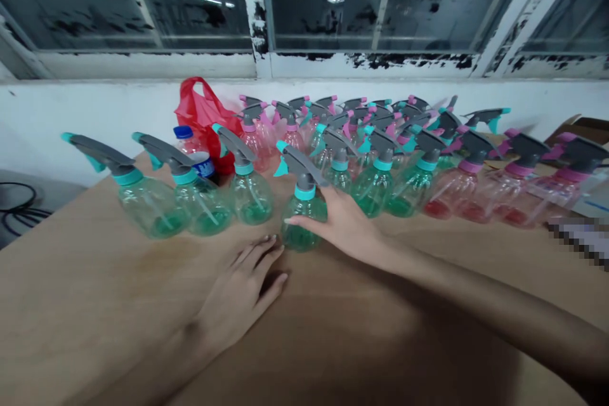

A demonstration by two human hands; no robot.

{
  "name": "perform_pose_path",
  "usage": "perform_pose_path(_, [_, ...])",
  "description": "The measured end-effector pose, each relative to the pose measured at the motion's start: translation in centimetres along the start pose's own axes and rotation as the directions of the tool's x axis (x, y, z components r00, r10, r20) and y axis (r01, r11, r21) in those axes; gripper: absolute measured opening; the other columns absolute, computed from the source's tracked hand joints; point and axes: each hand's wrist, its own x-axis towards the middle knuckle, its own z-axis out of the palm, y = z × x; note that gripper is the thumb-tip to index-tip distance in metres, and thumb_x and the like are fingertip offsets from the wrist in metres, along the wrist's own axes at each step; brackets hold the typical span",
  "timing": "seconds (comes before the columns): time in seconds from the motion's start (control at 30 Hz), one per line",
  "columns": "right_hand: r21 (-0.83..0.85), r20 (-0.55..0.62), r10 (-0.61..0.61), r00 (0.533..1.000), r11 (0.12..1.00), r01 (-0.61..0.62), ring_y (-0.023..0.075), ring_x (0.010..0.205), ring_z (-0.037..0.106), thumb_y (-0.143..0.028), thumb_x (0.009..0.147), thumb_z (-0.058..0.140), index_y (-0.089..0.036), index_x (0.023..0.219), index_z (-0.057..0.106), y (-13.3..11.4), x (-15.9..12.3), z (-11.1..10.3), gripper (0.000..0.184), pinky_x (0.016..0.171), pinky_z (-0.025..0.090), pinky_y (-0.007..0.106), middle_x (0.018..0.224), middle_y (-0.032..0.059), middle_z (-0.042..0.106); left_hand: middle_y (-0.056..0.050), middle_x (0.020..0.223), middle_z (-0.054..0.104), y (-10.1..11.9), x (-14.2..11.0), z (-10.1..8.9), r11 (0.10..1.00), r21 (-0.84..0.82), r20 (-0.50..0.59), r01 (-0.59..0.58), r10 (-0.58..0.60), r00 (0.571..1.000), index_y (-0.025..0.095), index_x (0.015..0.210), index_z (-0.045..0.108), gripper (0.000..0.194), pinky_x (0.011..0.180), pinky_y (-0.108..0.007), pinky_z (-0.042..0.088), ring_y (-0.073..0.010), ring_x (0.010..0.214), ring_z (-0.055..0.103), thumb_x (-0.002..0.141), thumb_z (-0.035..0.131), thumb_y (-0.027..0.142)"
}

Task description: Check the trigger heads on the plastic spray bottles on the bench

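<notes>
- Spray bottle stands upright on the table, slightly nearer the person than the bottles on either side; whether its base bears fully on the wood is hard to tell.
- The right hand is clamped on it, thumb across the front and the other fingers partly hidden behind.
- The left hand lies palm down, thumb apart and fingers loosely spread, its tips just beside the base; contact cannot be told.
- The step in hand looks like placing or steadying this bottle; moving it would call for an upright grip on its smooth, round body.
- It is clear green plastic, with a ribbed-free turquoise collar and grey, angled spray head.
- Three green bottles stand to the left; green and pink ones crowd the right.
- Behind, a crinkled red bag slumps against the pale wall.
</notes>
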Motion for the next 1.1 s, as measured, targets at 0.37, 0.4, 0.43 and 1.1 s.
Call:
perform_pose_path(0.37, [0.011,-0.076,0.014,0.997,1.0,-0.013,0.0338,0.114,0.055,-0.041,0.084,0.059,-0.007,0.128,0.041,-0.2,3.7,2.7,0.058,0.091,0.045,0.044,0.122,0.0207,0.057,-0.01,0.132,0.051,-0.3,0.0,0.5,0.997,-0.074,0.0,0.005,-0.005,1.0,0.017,0.129,0.047,0.039,0.1,-0.044,0.04,-0.0268,0.121,0.047,0.093,0.048,0.032])
perform_pose_path(0.4, [0.009,-0.078,0.02,0.997,1.0,-0.019,0.0342,0.111,0.056,-0.04,0.084,0.059,-0.005,0.128,0.041,-0.1,4.0,2.7,0.059,0.09,0.046,0.045,0.12,0.0215,0.058,-0.01,0.132,0.051,-0.3,0.0,0.5,0.997,-0.075,0.003,0.006,-0.006,1.0,0.017,0.129,0.047,0.039,0.1,-0.043,0.04,-0.027,0.122,0.046,0.093,0.048,0.032])
perform_pose_path(0.43, [0.005,-0.081,0.028,0.996,1.0,-0.028,0.0347,0.108,0.058,-0.04,0.084,0.058,-0.003,0.129,0.04,0.0,4.2,2.8,0.061,0.088,0.046,0.045,0.117,0.0222,0.06,-0.011,0.132,0.051,-0.2,0.0,0.4,0.997,-0.078,0.002,0.006,-0.005,1.0,0.016,0.129,0.047,0.039,0.1,-0.043,0.04,-0.0271,0.121,0.047,0.093,0.048,0.031])
perform_pose_path(1.1, [-0.026,-0.175,0.03,0.984,0.999,-0.035,0.0173,0.077,0.068,-0.042,0.086,0.055,-0.021,0.094,0.066,2.4,-0.1,-3.6,0.025,0.067,0.051,0.029,0.092,0.0024,0.072,-0.007,0.133,0.05,-0.4,0.1,0.6,0.992,-0.109,-0.021,0.064,-0.067,0.998,0.024,0.13,0.045,0.039,0.1,-0.047,0.04,-0.0286,0.121,0.048,0.093,0.048,0.037])
